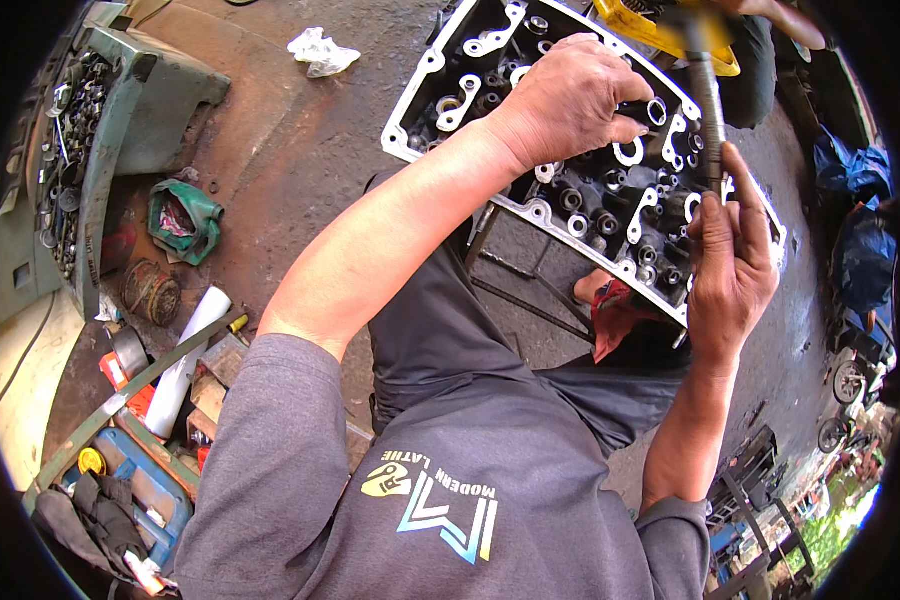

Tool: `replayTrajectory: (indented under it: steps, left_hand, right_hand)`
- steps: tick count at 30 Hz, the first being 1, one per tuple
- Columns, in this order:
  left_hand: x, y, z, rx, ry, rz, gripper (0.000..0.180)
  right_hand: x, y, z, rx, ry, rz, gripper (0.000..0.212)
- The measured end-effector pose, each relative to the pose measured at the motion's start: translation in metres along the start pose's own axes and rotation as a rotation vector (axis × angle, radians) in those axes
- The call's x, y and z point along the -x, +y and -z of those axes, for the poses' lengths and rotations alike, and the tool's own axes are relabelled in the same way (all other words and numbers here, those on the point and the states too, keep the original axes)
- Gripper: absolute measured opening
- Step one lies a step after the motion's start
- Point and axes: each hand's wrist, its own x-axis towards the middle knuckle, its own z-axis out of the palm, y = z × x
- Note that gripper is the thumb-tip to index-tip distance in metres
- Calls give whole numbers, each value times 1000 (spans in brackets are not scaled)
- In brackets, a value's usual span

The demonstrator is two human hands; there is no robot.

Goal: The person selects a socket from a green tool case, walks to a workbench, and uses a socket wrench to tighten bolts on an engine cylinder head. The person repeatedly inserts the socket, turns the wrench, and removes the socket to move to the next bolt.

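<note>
A large metal engine cylinder head (538, 212), with a pale machined rim and dark, oily insides, lies before me on a stand. My left hand (570, 100) reaches over it, thumb and forefinger closed around a short dark cylinder with a bright ring at its end (656, 111). How far down that piece sits is hidden by the fingers. On the right side, my right hand (732, 265) grips the lower end of a hammer (706, 110) with a ribbed metal handle. The hammer stands nearly upright above the cylinder head; its top is blurred by motion.
A metal frame (530, 290) supports the cylinder head, with a red cloth (618, 320) beneath. Another person's arm (795, 22) and a yellow container (630, 25) are at the far right. Left stand a tray of loose metal parts (65, 160), a green container (183, 222) and a white tube (188, 360).
</note>
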Motion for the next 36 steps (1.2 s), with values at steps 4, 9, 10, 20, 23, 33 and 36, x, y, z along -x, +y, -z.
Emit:
replayTrajectory:
  steps: [4,9,10,20,23,33,36]
  left_hand:
    - [-2,-2,-2,29,-13,-11,32]
    - [-2,-6,1,66,7,84,36]
    - [-1,-5,2,159,2,158,36]
    - [3,-5,6,226,44,234,40]
    - [4,-6,4,172,16,226,39]
    - [3,-3,1,87,-12,165,35]
    - [2,-2,1,66,-2,101,35]
  right_hand:
    - [-2,3,-12,47,104,191,41]
    - [-12,8,-10,99,-117,-108,42]
    - [-10,8,-7,6,-119,-72,41]
    - [-8,-4,7,-25,1,-118,41]
    - [-5,-2,3,-20,-17,-143,41]
    - [-3,-1,-1,-32,-74,-110,42]
    - [-1,-1,-1,-25,-82,-118,42]
